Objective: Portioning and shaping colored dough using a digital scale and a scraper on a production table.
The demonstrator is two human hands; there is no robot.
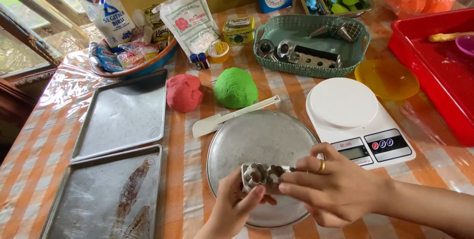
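Note:
Both my hands hold a small metal cutter set [261, 175] with flower-shaped openings, just above the near part of a round metal plate [256, 140]. My left hand [232, 209] grips it from below. My right hand [331, 184], with a gold ring, pinches its right end. Beyond the plate lie a white spatula [232, 116], a green dough ball [235, 88] and a red dough ball [183, 92].
Two rectangular baking trays [123, 115] [106, 194] lie at the left. A white digital scale [353, 118] stands right of the plate, with a yellow bowl [386, 78], a green basket of metal parts [311, 46] and a red tray [439, 66] behind. Flour bags and packets crowd the back left.

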